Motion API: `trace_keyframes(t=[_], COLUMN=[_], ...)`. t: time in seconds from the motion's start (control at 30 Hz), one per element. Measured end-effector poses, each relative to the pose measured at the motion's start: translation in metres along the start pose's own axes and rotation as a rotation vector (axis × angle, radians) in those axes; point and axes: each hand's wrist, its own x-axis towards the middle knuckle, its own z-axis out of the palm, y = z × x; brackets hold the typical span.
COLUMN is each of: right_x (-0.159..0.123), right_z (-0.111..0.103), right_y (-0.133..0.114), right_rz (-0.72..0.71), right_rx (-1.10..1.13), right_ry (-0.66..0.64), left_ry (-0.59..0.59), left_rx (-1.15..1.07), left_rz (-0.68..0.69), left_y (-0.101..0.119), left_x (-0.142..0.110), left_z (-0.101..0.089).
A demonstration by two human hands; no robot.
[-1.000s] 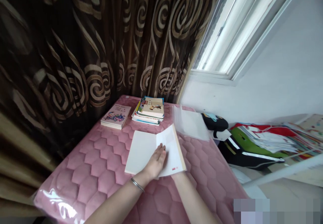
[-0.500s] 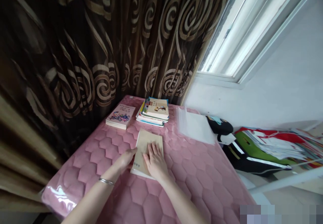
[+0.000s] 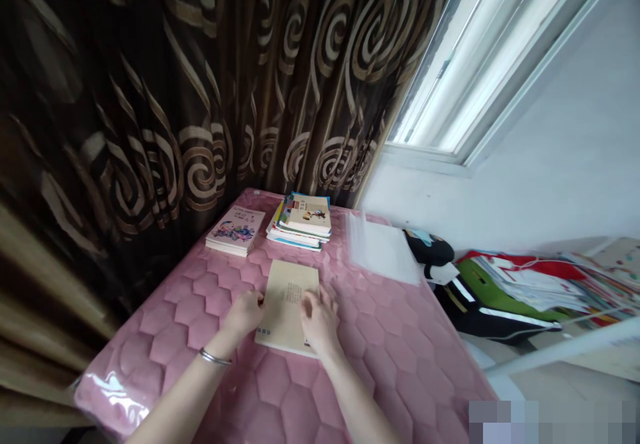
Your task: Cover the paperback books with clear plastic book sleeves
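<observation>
Pink hexagon-quilted mattress [image 3: 170,337] (sheathed in clear plastic film [image 3: 107,391]) carries four items: tan-covered book [image 3: 286,297] lying flat near centre, book stack [image 3: 300,223] beyond it, picture book [image 3: 236,229] left of the stack, translucent plastic sleeve [image 3: 381,249] right of the stack

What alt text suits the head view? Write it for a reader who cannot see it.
The left hand and right hand grip the side edges of a tan paperback book on a pink quilted mattress. A bangle circles the left wrist. Beyond lie more books before a brown swirled curtain.
</observation>
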Motion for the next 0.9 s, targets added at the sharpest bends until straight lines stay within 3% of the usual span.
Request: trace_keyframes(t=[0.07, 0.23, 0.4, 0.5, 0.63, 0.8, 0.9], right_x=[0.001, 0.003, -0.006, -0.017, -0.022, -0.016, -0.013], right_z=[-0.002, -0.011, -0.021, -0.024, -0.03, -0.042, -0.039], right_y=[0.007, 0.018, 0.04, 0.053, 0.057, 0.042, 0.025], right_rz=[0.093, 0.116, 0.134, 0.126, 0.075, 0.016, -0.23], right_rx=[0.026, 0.015, -0.028, -0.046, -0.061, -0.123, -0.073], right_ry=[-0.004, -0.085, -0.088, -0.059, -0.05, -0.09, -0.133], left_ry=[-0.009, -0.022, -0.016, 0.047, 0.158, 0.169, 0.188], left_rx=[0.002, -0.004, -0.001, 0.062, 0.22, 0.201, 0.192], left_rz=[-0.002, 0.012, 0.043, 0.037, 0.035, 0.049, 0.043], left_y=[0.002, 0.008, 0.025, 0.034, 0.037, 0.034, 0.033], left_x=[0.001, 0.001, -0.002, -0.005, -0.009, -0.012, -0.012], left_z=[-0.001, 0.003, 0.019, 0.033, 0.048, 0.052, 0.053])
